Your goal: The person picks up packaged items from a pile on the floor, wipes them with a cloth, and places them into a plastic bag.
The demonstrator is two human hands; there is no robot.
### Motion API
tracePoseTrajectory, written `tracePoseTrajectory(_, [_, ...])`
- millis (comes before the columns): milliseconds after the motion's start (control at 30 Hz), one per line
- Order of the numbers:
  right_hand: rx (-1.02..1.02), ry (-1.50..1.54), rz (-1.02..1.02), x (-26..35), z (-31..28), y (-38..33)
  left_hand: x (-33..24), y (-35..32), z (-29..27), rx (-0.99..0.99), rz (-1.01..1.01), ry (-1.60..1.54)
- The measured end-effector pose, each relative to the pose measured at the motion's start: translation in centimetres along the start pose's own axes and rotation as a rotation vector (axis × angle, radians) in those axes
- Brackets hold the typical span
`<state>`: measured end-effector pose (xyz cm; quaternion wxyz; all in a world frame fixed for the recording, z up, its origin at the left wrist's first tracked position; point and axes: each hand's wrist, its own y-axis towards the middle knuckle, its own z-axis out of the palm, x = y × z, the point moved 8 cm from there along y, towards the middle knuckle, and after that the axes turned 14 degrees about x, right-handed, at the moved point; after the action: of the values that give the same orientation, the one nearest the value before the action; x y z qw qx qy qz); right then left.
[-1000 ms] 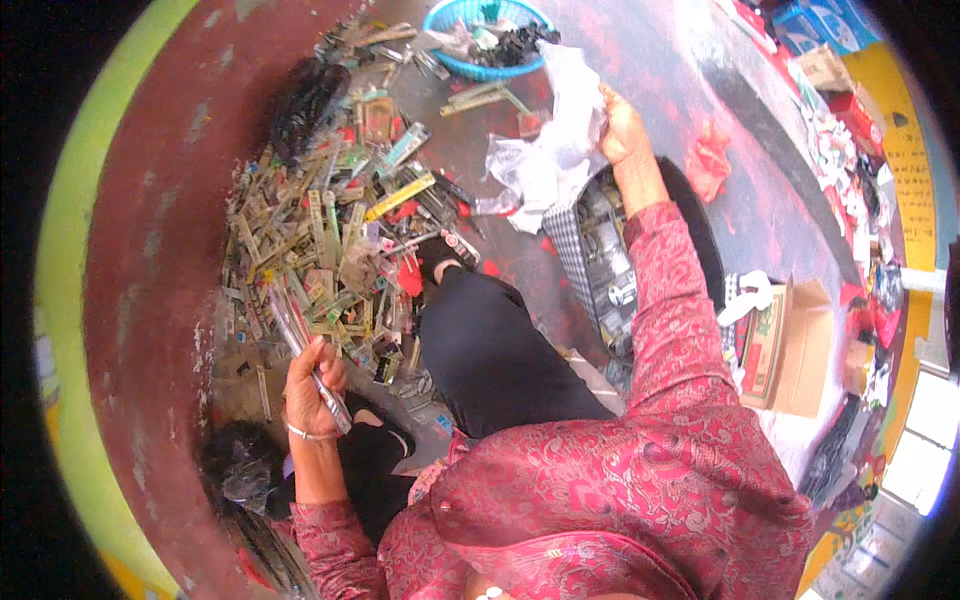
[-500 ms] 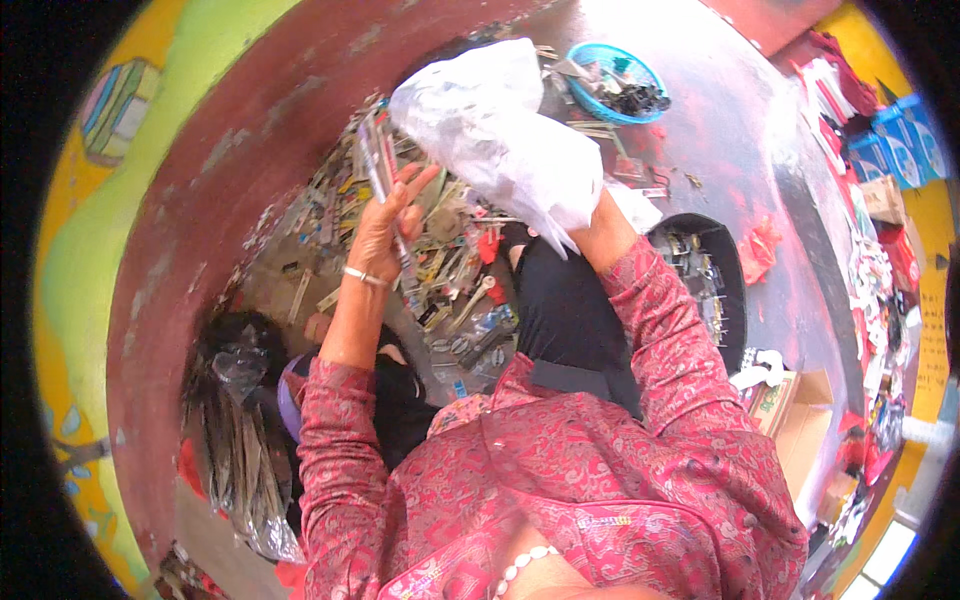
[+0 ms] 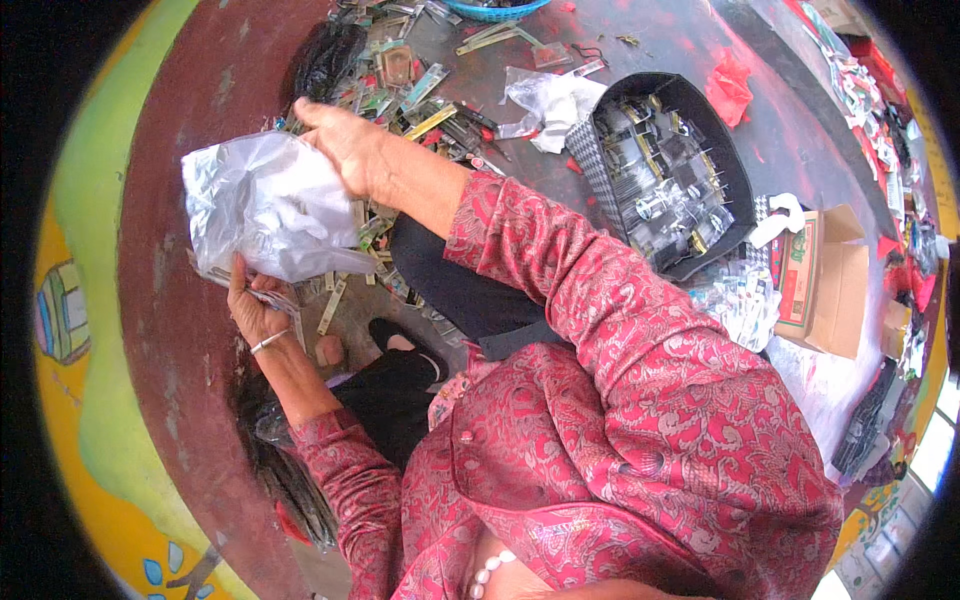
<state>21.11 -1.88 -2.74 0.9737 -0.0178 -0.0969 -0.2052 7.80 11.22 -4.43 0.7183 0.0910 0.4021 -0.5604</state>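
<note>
The carton [image 3: 838, 285] at the right has print on its orange-red side, seen too steeply to make out, and whatever lettering the thin packets [image 3: 212, 272] bear is too small to read. The white bag [image 3: 270, 205] is held up at the left, in front of the maroon wall [image 3: 180, 420] and over the near edge of the pile [image 3: 425, 100]. The left hand [image 3: 262, 318] is closed around the packets, its thumb against the bag's lower edge; most of the packets' length is hidden under the bag. The right hand [image 3: 350, 150] meets the bag's upper right side with its thumb stuck out; its fingers are out of sight behind or inside the plastic, so I cannot tell how firmly they grip. The right forearm hides part of the pile, and the top edge cuts off the blue basket [image 3: 500, 12] to a strip of rim. Half a second ago the bag was raised over the pile beside the left hand; now it is further left, in contact with that hand, and the right arm reaches across. The checked bin [image 3: 598, 180], partly covered by the sleeve then, now shows its jumble of small packaged pieces, with crumpled plastic [image 3: 555, 108] just beside it.
</note>
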Motion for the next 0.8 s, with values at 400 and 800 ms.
tracePoseTrajectory(400, [0.189,-0.078,-0.003,3.0,-2.2,-4.4,0.9,0.8,3.0,-0.016,0.184,0.15])
tracePoseTrajectory(800, [-0.236,-0.568,-0.242,7.5,-2.7,-4.4,2.0,0.3,1.0,-0.145,-0.042,0.158])
